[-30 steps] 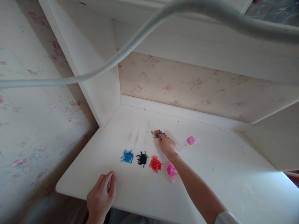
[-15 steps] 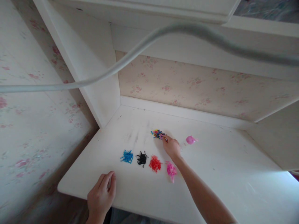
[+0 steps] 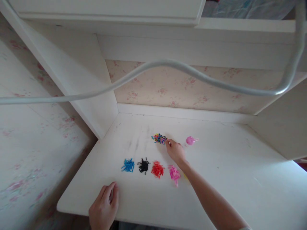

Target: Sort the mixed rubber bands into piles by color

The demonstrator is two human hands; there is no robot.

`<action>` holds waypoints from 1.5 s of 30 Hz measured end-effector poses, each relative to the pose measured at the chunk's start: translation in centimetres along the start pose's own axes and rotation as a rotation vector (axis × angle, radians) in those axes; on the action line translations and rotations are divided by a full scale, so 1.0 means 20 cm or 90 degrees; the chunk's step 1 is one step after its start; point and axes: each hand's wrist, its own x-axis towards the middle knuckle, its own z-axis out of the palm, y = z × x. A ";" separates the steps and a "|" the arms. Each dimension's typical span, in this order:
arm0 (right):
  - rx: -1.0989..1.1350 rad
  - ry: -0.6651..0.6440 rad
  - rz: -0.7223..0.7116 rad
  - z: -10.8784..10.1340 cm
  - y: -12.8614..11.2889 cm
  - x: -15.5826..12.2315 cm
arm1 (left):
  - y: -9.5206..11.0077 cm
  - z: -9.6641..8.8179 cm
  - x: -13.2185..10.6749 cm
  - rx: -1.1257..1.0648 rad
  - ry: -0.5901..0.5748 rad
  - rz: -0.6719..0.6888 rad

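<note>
A mixed pile of small coloured rubber bands (image 3: 158,138) lies toward the back of the white desk. At its right edge my right hand (image 3: 176,151) has thumb and fingers pinched together; whatever is between the tips is too small to make out. Nearer me, sorted heaps form a row: blue bands (image 3: 128,165), black bands (image 3: 143,166), red bands (image 3: 157,169) and pink bands (image 3: 174,174). A bit of yellow (image 3: 185,177) peeks out beside my right forearm, which hides the rest. My left hand (image 3: 104,204) rests at the front edge, fingers curled closed, nothing visible in it.
A pink round item (image 3: 190,140) lies behind my right wrist, with something clear partly hidden there. A pale cable (image 3: 165,64) crosses the view close to the camera. Shelf panels (image 3: 79,73) stand at the left and overhead, and the desk (image 3: 230,191) stretches right.
The view has shifted, so the cable's bend now shows at right. My right hand stays pinched at the mixed pile, and my left hand stays at the desk's edge.
</note>
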 end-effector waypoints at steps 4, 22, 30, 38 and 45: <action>-0.013 -0.022 0.012 0.00 -0.02 0.02 | 0.01 0.00 0.00 0.002 0.005 -0.005; -0.116 -0.029 -0.035 -0.04 -0.10 0.02 | 0.00 0.00 -0.01 -0.024 -0.009 -0.019; -0.130 -0.017 -0.040 -0.04 -0.11 0.02 | -0.01 -0.01 -0.02 -0.041 -0.003 -0.007; -0.142 -0.011 -0.047 -0.01 -0.10 0.03 | -0.01 -0.01 -0.01 -0.043 0.000 -0.007; -0.146 -0.021 -0.052 -0.01 -0.08 0.02 | 0.00 -0.01 -0.01 -0.048 -0.010 -0.006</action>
